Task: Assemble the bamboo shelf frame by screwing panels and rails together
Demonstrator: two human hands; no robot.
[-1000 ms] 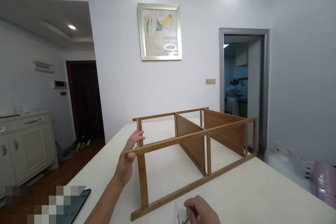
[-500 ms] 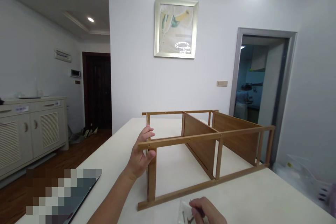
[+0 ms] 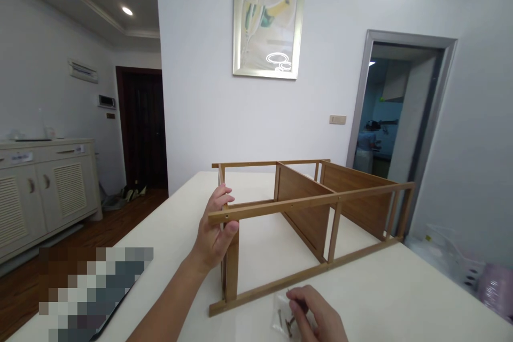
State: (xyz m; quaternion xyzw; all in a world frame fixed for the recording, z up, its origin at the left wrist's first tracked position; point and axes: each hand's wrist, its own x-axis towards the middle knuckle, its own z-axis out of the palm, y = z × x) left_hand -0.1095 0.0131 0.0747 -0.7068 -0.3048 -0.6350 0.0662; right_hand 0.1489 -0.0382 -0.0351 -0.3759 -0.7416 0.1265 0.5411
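A wooden shelf frame [image 3: 276,206] lies on its side on the white table [image 3: 264,246], its panels standing upright. My left hand [image 3: 210,232] is wrapped round the near left corner, thumb on the inner side and fingers over the end board. At the bottom, my right hand [image 3: 316,314] is pinched shut beside a small clear plastic bag [image 3: 276,316] with screws [image 3: 287,326] in or on it. A thin metal tip, which looks like a screw [image 3: 288,292], sticks out at the right fingertips; most of it is hidden.
A dark flat device, partly pixelated, [image 3: 116,294] lies at the table's left edge. Clear plastic wrapping and a purple item [image 3: 497,288] are beyond the right edge. A person [image 3: 366,147] stands in the room past the doorway. A white cabinet [image 3: 48,187] is at left.
The view has shifted a little, so the frame and wall sit slightly higher and further left. Both hands keep nearly the same places; the left still grips the corner.
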